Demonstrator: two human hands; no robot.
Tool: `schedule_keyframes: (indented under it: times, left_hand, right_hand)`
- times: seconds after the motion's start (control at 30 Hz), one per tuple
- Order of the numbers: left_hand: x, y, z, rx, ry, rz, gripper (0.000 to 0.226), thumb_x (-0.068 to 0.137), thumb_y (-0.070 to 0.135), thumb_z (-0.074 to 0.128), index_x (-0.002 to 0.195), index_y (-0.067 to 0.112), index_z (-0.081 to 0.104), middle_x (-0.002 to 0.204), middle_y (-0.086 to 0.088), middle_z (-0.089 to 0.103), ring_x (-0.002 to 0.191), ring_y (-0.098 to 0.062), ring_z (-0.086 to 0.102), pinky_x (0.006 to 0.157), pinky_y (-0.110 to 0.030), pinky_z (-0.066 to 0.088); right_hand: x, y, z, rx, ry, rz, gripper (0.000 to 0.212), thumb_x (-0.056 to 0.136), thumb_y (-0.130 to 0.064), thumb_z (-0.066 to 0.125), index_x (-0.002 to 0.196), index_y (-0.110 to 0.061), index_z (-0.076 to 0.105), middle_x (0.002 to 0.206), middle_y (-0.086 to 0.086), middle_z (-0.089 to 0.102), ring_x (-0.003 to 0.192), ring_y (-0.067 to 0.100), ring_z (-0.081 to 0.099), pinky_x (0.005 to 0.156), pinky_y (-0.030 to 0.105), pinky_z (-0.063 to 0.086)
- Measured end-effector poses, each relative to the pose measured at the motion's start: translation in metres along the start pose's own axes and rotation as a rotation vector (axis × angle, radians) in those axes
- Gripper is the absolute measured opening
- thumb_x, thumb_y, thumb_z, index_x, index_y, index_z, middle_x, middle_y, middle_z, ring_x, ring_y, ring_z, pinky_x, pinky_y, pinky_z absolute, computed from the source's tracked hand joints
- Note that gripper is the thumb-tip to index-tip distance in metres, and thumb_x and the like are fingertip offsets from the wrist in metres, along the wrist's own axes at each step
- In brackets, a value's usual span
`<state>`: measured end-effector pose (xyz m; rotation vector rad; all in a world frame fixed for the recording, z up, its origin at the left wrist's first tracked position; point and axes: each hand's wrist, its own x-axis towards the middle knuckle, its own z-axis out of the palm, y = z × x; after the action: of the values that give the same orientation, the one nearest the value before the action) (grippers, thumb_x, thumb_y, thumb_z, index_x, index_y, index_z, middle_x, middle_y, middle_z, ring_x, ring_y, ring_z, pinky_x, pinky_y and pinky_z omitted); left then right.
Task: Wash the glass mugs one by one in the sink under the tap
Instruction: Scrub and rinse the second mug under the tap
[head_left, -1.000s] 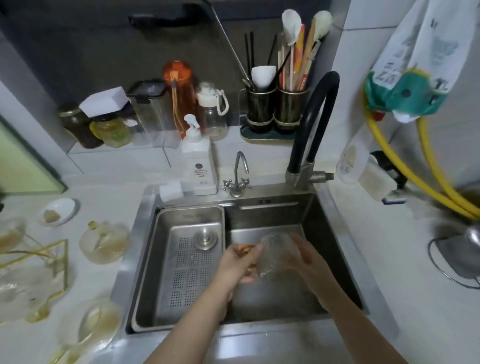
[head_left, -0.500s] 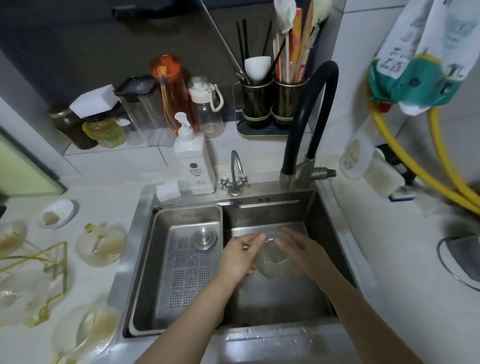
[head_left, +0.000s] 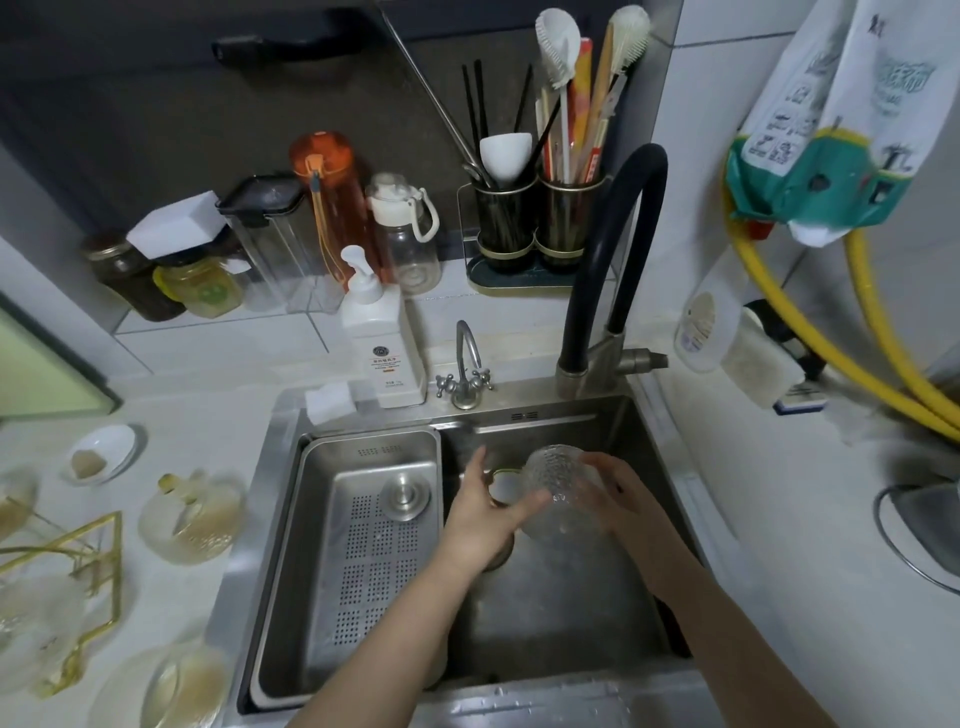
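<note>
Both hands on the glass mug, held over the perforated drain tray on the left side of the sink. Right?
Not quite. Both the left hand and the right hand are on the glass mug, but the head view shows it held over the open right basin of the sink, not over the perforated drain tray, which sits to its left.

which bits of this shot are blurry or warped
Head view: wide-angle bending curves the white tiled wall edges; the gold-handled glass mugs at left are smeared soft; the textured clear glass mug between both hands stays fairly sharp.
</note>
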<state>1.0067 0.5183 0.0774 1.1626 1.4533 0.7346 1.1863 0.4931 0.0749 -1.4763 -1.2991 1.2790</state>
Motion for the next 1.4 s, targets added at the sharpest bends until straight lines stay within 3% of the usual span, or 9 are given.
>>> schedule_keyframes:
  times: [0.07,0.17,0.37,0.47,0.7,0.93,1.17,1.3,1.4]
  left_hand:
    - [0.0,0.002,0.003,-0.059,-0.028,0.027,0.109,0.066,0.032,0.085,0.15,0.021,0.017,0.141,0.001,0.041,0.132,-0.014,0.04,0.11,-0.036,0.039]
    - [0.001,0.004,0.007,-0.11,-0.019,0.043,0.115,0.055,0.038,0.089,0.148,0.024,0.022,0.131,0.003,0.048,0.122,-0.013,0.05,0.105,-0.032,0.044]
    - [0.01,0.013,0.006,-0.365,-0.015,-0.021,0.024,0.089,0.012,0.062,0.112,0.005,0.059,0.099,-0.014,0.068,0.083,-0.014,0.069,0.073,-0.026,0.058]
    - [0.01,0.024,0.003,-0.252,-0.02,-0.05,0.006,0.092,0.01,0.058,0.09,0.008,0.064,0.076,-0.007,0.067,0.063,-0.005,0.067,0.056,-0.02,0.057]
    - [0.019,0.039,0.014,-0.295,-0.048,-0.123,0.006,0.087,0.014,0.065,0.084,0.011,0.07,0.073,0.003,0.071,0.074,-0.007,0.065,0.07,-0.022,0.054]
    - [0.023,0.029,0.02,-0.457,0.095,-0.145,0.015,0.086,0.009,0.065,0.094,-0.004,0.068,0.08,-0.007,0.07,0.078,-0.013,0.065,0.077,-0.027,0.053]
    - [0.027,0.022,0.029,-0.499,0.159,-0.098,0.016,0.085,0.01,0.066,0.092,-0.004,0.068,0.08,-0.009,0.069,0.077,-0.015,0.065,0.077,-0.026,0.053]
    - [0.026,0.025,0.032,-0.488,0.157,-0.069,0.01,0.086,0.008,0.064,0.087,0.0,0.069,0.082,-0.009,0.07,0.079,-0.013,0.065,0.079,-0.025,0.054]
    - [0.024,0.028,0.031,-0.47,0.157,-0.062,0.008,0.085,0.009,0.066,0.084,0.004,0.071,0.083,-0.011,0.07,0.08,-0.016,0.063,0.086,-0.031,0.052]
  right_hand:
    - [0.003,-0.001,-0.003,0.117,0.044,0.017,0.042,0.08,-0.042,0.068,0.115,-0.033,0.047,0.125,0.001,0.051,0.113,0.018,0.055,0.093,0.039,0.051]
    - [0.011,-0.001,-0.008,0.168,0.033,0.033,0.068,0.072,-0.042,0.075,0.127,-0.021,0.041,0.121,-0.004,0.056,0.108,0.012,0.06,0.086,0.029,0.053]
    - [0.021,0.001,-0.03,0.145,-0.18,-0.05,0.053,0.072,-0.019,0.074,0.121,-0.021,0.054,0.111,-0.008,0.066,0.104,0.011,0.064,0.079,0.023,0.054]
    - [0.027,-0.001,-0.043,0.119,-0.285,-0.108,0.068,0.071,-0.009,0.075,0.131,-0.019,0.045,0.123,-0.002,0.059,0.114,0.011,0.059,0.091,0.03,0.053]
    - [0.058,-0.002,-0.074,-0.066,-0.418,-0.075,0.08,0.074,-0.009,0.073,0.139,-0.032,0.033,0.134,-0.012,0.049,0.123,0.005,0.05,0.099,0.023,0.048]
    - [0.121,0.007,-0.108,-0.069,0.431,0.09,0.038,0.089,-0.016,0.063,0.123,-0.007,0.051,0.113,0.004,0.057,0.101,0.022,0.058,0.099,0.043,0.047]
    - [0.173,0.02,-0.115,-0.388,0.479,0.073,0.016,0.094,-0.01,0.049,0.082,-0.004,0.057,0.078,0.009,0.054,0.077,0.023,0.05,0.068,0.028,0.04]
    - [0.19,0.037,-0.121,-0.326,0.535,0.104,0.022,0.092,-0.008,0.048,0.083,0.001,0.066,0.082,0.02,0.067,0.08,0.036,0.063,0.081,0.051,0.052]
    - [0.189,0.034,-0.122,-0.311,0.545,0.105,0.02,0.092,-0.011,0.05,0.09,-0.001,0.067,0.087,0.017,0.067,0.084,0.031,0.062,0.085,0.048,0.052]
